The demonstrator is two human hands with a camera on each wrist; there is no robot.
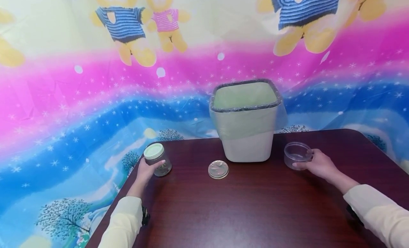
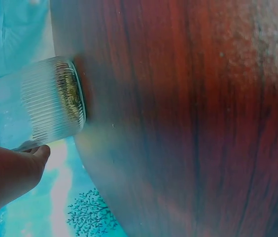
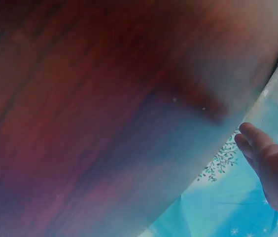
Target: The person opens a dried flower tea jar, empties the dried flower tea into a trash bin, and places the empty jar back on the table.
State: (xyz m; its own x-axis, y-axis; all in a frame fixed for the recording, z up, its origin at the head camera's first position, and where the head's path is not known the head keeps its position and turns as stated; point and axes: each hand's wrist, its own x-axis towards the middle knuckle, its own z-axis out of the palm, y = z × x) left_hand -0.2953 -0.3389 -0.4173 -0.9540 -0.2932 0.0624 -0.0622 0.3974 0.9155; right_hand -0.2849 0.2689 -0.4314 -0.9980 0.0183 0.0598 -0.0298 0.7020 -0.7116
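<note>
My left hand (image 1: 147,171) grips a clear jar (image 1: 163,168) with a pale green lid at the table's far left corner. Ribbed walls and a brownish-green layer near the base show on the jar (image 2: 55,101) in the left wrist view. On the right, my right hand (image 1: 321,165) holds a clear round plastic container (image 1: 295,156) by its near side, thumb and fingers around the wall. Only part of that container (image 3: 276,106) appears in the right wrist view. Between the hands, a round silvery lid-like disc (image 1: 218,169) lies on the table.
A white waste bin (image 1: 249,146) with a translucent liner folded over its rim stands at the table's back edge, behind the disc. The dark red-brown table (image 1: 230,212) has rounded corners. A printed cloth (image 1: 96,109) with bears and snowflakes hangs behind.
</note>
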